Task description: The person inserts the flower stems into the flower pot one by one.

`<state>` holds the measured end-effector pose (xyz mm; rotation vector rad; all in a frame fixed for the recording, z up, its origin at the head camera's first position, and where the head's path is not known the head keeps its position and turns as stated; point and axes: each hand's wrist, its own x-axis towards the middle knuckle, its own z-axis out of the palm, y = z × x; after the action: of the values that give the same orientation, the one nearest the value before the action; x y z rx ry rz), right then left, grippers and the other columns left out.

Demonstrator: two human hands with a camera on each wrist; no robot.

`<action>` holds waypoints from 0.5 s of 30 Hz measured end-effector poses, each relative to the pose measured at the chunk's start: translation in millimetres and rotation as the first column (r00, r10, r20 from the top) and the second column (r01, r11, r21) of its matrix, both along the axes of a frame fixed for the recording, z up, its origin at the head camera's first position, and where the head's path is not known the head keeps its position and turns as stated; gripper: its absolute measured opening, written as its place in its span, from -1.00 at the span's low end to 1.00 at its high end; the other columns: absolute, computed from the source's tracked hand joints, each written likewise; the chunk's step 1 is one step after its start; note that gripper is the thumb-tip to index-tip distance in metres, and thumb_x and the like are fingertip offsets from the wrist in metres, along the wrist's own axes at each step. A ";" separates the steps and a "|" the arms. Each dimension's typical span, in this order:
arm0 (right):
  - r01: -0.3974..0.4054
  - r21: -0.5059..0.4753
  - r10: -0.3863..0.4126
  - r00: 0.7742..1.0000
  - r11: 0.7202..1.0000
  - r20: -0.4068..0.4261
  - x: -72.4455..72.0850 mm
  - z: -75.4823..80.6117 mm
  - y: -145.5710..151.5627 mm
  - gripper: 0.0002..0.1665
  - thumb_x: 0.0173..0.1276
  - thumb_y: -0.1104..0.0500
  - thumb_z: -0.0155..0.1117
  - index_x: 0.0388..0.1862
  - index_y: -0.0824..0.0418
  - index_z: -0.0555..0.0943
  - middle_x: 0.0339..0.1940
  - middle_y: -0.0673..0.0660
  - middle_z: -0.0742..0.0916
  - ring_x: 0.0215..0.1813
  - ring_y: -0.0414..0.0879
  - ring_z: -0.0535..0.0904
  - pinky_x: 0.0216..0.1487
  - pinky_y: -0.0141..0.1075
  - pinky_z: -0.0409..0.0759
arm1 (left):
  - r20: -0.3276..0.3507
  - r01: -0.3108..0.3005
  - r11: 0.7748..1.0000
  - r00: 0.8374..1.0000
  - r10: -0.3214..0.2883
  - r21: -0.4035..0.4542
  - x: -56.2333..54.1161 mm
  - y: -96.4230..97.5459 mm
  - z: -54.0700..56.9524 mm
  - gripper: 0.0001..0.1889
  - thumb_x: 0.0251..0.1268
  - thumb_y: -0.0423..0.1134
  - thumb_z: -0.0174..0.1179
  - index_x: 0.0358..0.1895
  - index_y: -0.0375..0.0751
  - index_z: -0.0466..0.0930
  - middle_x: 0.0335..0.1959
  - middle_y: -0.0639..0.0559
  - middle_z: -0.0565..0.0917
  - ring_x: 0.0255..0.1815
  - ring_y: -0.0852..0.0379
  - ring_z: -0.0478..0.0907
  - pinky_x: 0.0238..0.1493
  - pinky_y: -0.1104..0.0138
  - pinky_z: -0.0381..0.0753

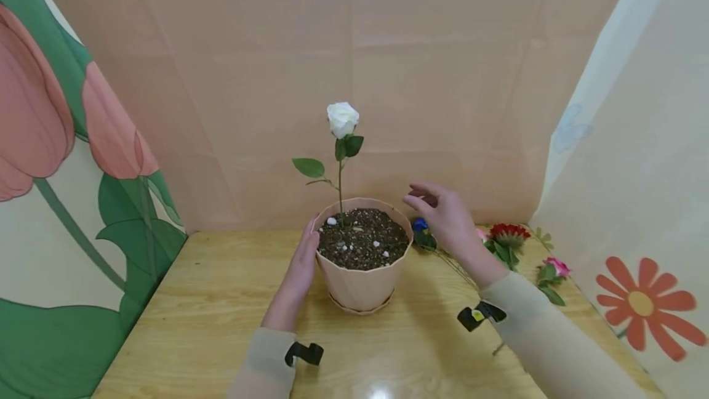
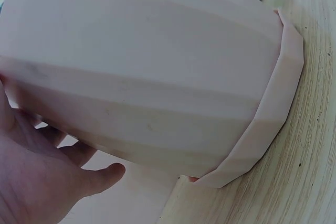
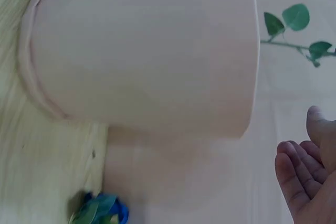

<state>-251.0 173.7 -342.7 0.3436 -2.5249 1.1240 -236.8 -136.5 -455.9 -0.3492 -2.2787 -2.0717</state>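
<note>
A pale pink flowerpot (image 1: 361, 285) filled with dark soil (image 1: 362, 242) stands on its saucer on the table. From the soil's left part rises a white rose (image 1: 343, 119) on an upright green stem with leaves. My left hand (image 1: 301, 260) rests against the pot's left wall; in the left wrist view its thumb (image 2: 107, 178) is extended beside the pot. To the right of the pot and above its rim, my right hand (image 1: 445, 217) hovers with loosely bent fingers and nothing in them. The right wrist view shows its fingers (image 3: 296, 174) apart from the pot.
Right of the pot lie a blue flower (image 1: 420, 225), a red flower (image 1: 509, 234) and a pink flower (image 1: 562, 265) on the wooden table (image 1: 232, 300), partly behind my right arm. A plain pink backdrop (image 1: 249, 79) stands behind, with flower-patterned panels at both sides.
</note>
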 end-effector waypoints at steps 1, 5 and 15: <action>0.006 0.004 -0.006 1.000 1.000 0.008 0.8 -1.9 5.3 -0.43 0.67 -0.10 0.40 0.46 0.20 0.70 0.19 0.17 0.83 0.16 0.12 0.79 0.10 0.12 0.77 | 0.002 0.000 1.000 1.000 0.000 0.003 -0.4 -0.1 0.0 -0.31 0.87 0.23 -0.34 0.87 0.19 -0.11 0.86 -0.04 -0.10 0.83 -0.24 -0.23 0.68 -0.39 -0.23; 0.020 0.032 -0.021 1.000 0.999 0.018 6.3 -11.3 26.7 -0.43 0.67 -0.11 0.39 0.45 0.20 0.70 0.18 0.19 0.84 0.14 0.14 0.79 0.12 0.15 0.76 | -0.003 0.008 1.000 1.000 -0.008 0.020 -0.5 -1.0 -0.1 -0.33 0.88 0.21 -0.35 0.87 0.20 -0.11 0.86 0.00 -0.12 0.83 -0.21 -0.25 0.69 -0.37 -0.26; 0.094 0.189 -0.099 0.995 0.978 0.014 28.6 -44.1 75.1 -0.48 0.67 -0.13 0.39 0.33 0.21 0.77 0.04 0.22 0.87 -0.10 0.11 0.81 -0.09 0.12 0.74 | -0.014 0.012 1.000 1.000 -0.012 0.000 0.7 -2.2 -1.5 -0.29 0.84 0.31 -0.37 0.86 0.25 -0.12 0.86 0.04 -0.11 0.83 -0.19 -0.26 0.69 -0.37 -0.28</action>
<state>-222.4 248.8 -386.8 0.2542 -2.6439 0.8606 -236.1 -138.7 -457.4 -0.3770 -2.2742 -2.0689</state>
